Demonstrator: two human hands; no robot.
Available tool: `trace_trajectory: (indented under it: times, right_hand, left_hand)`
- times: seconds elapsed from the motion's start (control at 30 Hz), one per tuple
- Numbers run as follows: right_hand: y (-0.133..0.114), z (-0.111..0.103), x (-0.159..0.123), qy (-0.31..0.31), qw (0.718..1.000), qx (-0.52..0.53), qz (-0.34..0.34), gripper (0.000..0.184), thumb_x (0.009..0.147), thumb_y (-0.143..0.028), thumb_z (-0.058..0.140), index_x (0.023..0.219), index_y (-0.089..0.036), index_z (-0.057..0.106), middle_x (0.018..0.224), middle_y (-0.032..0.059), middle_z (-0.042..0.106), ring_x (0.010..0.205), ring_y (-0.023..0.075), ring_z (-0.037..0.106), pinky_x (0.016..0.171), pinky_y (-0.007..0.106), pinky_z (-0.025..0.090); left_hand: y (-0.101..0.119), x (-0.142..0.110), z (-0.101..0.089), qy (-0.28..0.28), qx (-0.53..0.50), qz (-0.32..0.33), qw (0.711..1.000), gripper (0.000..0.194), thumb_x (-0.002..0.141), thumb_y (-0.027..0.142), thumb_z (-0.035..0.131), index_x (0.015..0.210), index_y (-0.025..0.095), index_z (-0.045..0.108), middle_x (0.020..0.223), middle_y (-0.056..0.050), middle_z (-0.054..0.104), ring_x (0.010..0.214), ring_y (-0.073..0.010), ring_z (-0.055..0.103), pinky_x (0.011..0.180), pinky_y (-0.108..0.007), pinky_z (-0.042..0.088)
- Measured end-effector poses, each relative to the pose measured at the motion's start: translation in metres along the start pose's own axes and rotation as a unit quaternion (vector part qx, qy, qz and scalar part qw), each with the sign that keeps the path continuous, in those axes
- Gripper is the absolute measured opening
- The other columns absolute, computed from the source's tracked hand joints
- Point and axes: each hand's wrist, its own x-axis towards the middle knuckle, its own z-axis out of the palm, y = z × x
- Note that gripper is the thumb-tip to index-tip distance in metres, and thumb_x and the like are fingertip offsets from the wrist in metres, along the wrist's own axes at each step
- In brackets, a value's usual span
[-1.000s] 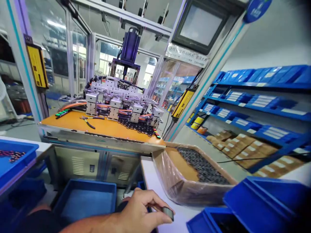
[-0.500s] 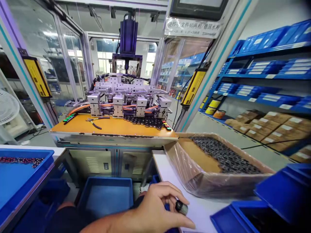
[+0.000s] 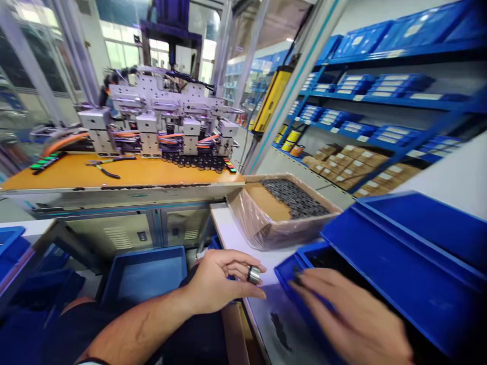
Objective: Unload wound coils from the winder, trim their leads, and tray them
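Note:
My left hand (image 3: 216, 284) holds a small cylinder (image 3: 254, 275) with a silver metal body and a black end, pinched between thumb and fingers above the white table. On the right, my right hand (image 3: 350, 312) is smeared by motion, its fingertips together at the near edge of a blue bin (image 3: 291, 268). A small dark piece (image 3: 297, 275) shows at those fingertips, too blurred to name exactly. Below, between the hands, a dark elongated mark or scrap (image 3: 280, 330) lies on the white table (image 3: 262, 304).
A plastic-lined carton (image 3: 262, 235) of dark parts stands behind the hands. Blue trays (image 3: 411, 263) are stacked at right. Ahead, a machine with an orange worktop (image 3: 76, 175) bears pliers (image 3: 108, 170) and several black cylinders (image 3: 198, 163). A blue tub (image 3: 148, 253) sits low.
The view has turned right and down. My right hand has come into view at the blue bin. My left hand still holds the cylinder, now turned so its metal side points right.

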Motion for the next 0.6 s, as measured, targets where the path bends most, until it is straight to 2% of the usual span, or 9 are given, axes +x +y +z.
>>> trace_trajectory:
  times: [0.1, 0.2, 0.33, 0.43, 0.6]
  right_hand:
    - [-0.025, 0.02, -0.008, -0.004, 0.998, 0.06, -0.021, 0.011, 0.092, -0.012, 0.057, 0.091, -0.019, 0.065, 0.079, 0.0041, 0.07, 0.07, 0.0149, 0.069, 0.063, 0.024, 0.058]
    - [-0.035, 0.03, -0.011, 0.007, 0.996, 0.093, -0.01, 0.011, 0.091, -0.01, 0.056, 0.09, -0.016, 0.064, 0.077, 0.0049, 0.069, 0.07, 0.0146, 0.068, 0.061, 0.024, 0.058]
    - [-0.029, 0.026, -0.017, 0.005, 0.995, 0.092, -0.031, 0.01, 0.09, -0.007, 0.056, 0.093, -0.013, 0.064, 0.081, 0.0068, 0.07, 0.075, 0.0142, 0.068, 0.068, 0.024, 0.058]
    - [-0.023, 0.022, -0.022, -0.005, 0.997, 0.071, -0.01, 0.012, 0.091, -0.013, 0.06, 0.102, -0.012, 0.063, 0.089, 0.0094, 0.069, 0.083, 0.0157, 0.068, 0.073, 0.026, 0.059]
    - [-0.022, 0.02, -0.022, -0.003, 0.997, 0.071, -0.028, 0.016, 0.092, -0.013, 0.059, 0.107, -0.013, 0.063, 0.095, 0.0101, 0.066, 0.086, 0.016, 0.067, 0.07, 0.026, 0.06]
  left_hand:
    - [-0.006, -0.003, 0.006, -0.02, 0.019, 0.007, 1.0, 0.047, 0.053, 0.027, 0.091, 0.093, 0.009, 0.075, 0.079, -0.008, 0.075, 0.072, -0.0159, 0.069, 0.073, -0.029, 0.056]
    - [-0.011, -0.004, 0.01, -0.032, 0.02, 0.003, 0.999, 0.044, 0.053, 0.023, 0.091, 0.092, 0.01, 0.075, 0.082, -0.009, 0.077, 0.074, -0.0162, 0.071, 0.075, -0.028, 0.057]
    - [-0.014, -0.004, 0.013, -0.03, 0.022, 0.021, 0.999, 0.041, 0.054, 0.016, 0.09, 0.091, 0.011, 0.074, 0.085, -0.008, 0.078, 0.074, -0.0148, 0.072, 0.073, -0.025, 0.057]
    - [-0.015, -0.004, 0.013, -0.031, 0.021, 0.034, 0.999, 0.04, 0.055, 0.014, 0.089, 0.092, 0.011, 0.074, 0.086, -0.008, 0.079, 0.073, -0.0144, 0.072, 0.071, -0.023, 0.058]
    - [-0.016, -0.006, 0.014, -0.042, -0.023, 0.006, 0.999, 0.042, 0.053, 0.012, 0.09, 0.092, 0.011, 0.073, 0.084, -0.007, 0.079, 0.076, -0.0175, 0.075, 0.073, -0.026, 0.061]
